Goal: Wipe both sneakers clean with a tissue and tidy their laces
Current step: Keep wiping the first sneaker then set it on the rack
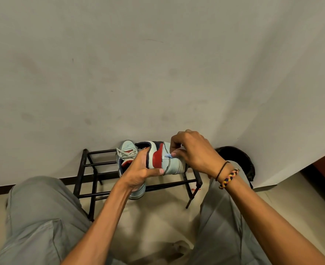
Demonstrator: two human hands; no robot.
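Sneaker gripped at its heel by the left hand; right hand pinches a tissue against its side. Second sneaker sits on the rack behind.

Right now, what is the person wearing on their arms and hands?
Both arms are bare, with no sleeves or gloves. The left hand and its wrist wear nothing. Behind the right hand, the wrist has two bands: a thin black cord and a thicker braided bracelet in yellow, dark blue and reddish strands. I see no rings or watch.
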